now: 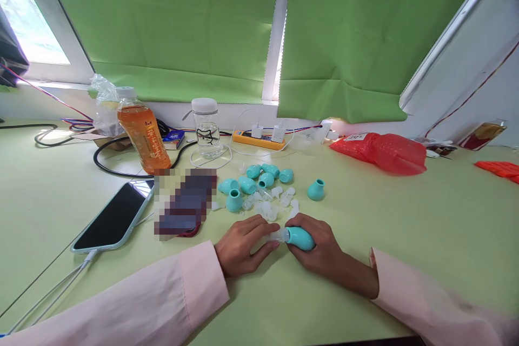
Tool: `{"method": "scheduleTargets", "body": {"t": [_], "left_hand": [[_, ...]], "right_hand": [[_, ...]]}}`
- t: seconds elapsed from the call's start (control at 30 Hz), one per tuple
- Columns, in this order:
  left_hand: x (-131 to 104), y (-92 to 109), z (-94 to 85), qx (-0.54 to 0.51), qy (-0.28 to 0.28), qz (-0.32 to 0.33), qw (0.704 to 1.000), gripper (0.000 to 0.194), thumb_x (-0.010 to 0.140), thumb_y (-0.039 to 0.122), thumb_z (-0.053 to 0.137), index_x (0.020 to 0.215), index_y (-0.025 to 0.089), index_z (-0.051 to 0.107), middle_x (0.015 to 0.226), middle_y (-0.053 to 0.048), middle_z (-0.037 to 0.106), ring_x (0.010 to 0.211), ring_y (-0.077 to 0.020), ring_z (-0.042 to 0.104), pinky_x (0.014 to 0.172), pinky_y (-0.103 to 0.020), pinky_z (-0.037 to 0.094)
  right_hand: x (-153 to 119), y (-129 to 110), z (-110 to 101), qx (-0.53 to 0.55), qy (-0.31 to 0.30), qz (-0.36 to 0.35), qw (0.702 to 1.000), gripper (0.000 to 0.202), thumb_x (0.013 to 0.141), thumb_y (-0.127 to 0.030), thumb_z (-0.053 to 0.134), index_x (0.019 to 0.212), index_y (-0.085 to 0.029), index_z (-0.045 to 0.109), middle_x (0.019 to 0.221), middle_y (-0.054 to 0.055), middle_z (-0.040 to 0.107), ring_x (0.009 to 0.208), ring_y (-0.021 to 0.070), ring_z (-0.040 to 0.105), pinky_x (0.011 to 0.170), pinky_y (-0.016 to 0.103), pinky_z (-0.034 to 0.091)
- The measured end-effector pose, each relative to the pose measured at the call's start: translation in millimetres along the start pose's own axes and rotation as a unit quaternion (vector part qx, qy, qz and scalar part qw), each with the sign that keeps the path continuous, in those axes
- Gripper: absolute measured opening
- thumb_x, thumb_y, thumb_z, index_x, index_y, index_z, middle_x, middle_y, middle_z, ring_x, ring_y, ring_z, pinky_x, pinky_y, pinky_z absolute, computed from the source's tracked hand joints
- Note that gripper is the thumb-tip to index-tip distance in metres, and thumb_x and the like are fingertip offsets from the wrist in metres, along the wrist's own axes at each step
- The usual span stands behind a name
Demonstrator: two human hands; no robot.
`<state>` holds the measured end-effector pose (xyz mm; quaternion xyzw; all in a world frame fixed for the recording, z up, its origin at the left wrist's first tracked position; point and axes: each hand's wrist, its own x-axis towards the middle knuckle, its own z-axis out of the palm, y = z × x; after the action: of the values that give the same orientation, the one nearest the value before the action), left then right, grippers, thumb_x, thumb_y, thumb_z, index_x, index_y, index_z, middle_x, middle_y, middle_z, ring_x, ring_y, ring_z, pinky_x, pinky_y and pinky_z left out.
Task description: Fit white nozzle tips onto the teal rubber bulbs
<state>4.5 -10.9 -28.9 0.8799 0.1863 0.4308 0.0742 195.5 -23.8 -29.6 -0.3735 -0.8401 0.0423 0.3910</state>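
Two bare hands in pale pink sleeves meet over the near middle of a light green table point(365, 216). The right hand point(320, 243) curls around one teal rubber bulb point(300, 238), its fingers closed to the bulb's width; the bulb lies between thumb and fingers, its open neck pointing left. The left hand point(247, 246) pinches one translucent plastic nozzle point(279, 235), thumb and fingertips drawn narrow around it. The nozzle's right end meets the bulb's neck; how deep it sits cannot be told.

Just beyond the hands, eight more teal bulbs point(234, 201) are on the table: seven in a loose cluster, and one standing apart to the right, neck up. Among and in front of the cluster are several clear and whitish plastic pieces point(266, 210), too overlapped to count.

To the left lie two phones: one black-screened phone in a pale blue case point(115, 216), with a white cable plugged in, and one red-edged phone point(186, 205), mostly blurred out. Farther back stand one bottle of orange drink point(144, 138), leaning, and one clear bottle with a white lid point(207, 132). At the far middle is one yellow power strip point(259, 141) holding two white chargers; at the far right, one red plastic bag point(381, 152).
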Motion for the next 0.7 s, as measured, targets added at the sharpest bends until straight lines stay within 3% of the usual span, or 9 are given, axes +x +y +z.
{"method": "scheduleTargets", "body": {"t": [0.57,0.7], "left_hand": [[-2.5,-6.4,2.2,0.05,-0.018,0.049,0.997,0.02,0.081,0.016,0.047,0.101,0.013,0.048,0.07,-0.005,0.057,0.06,-0.0125,0.049,0.05,-0.023,0.041],[-3.7,-5.6,2.8,0.111,-0.03,0.063,0.991,0.018,0.083,0.016,0.044,0.101,0.014,0.046,0.07,-0.003,0.056,0.059,-0.0114,0.049,0.048,-0.021,0.041]], "right_hand": [[2.1,2.3,-1.9,-0.041,-0.034,-0.035,0.998,0.012,0.067,-0.011,0.045,0.076,-0.019,0.049,0.062,0.0,0.056,0.054,0.0125,0.052,0.047,0.022,0.036],[3.3,1.9,-2.7,-0.03,-0.052,-0.026,0.998,0.011,0.067,-0.012,0.044,0.073,-0.019,0.049,0.061,0.0,0.057,0.052,0.0116,0.051,0.047,0.021,0.036]]}}
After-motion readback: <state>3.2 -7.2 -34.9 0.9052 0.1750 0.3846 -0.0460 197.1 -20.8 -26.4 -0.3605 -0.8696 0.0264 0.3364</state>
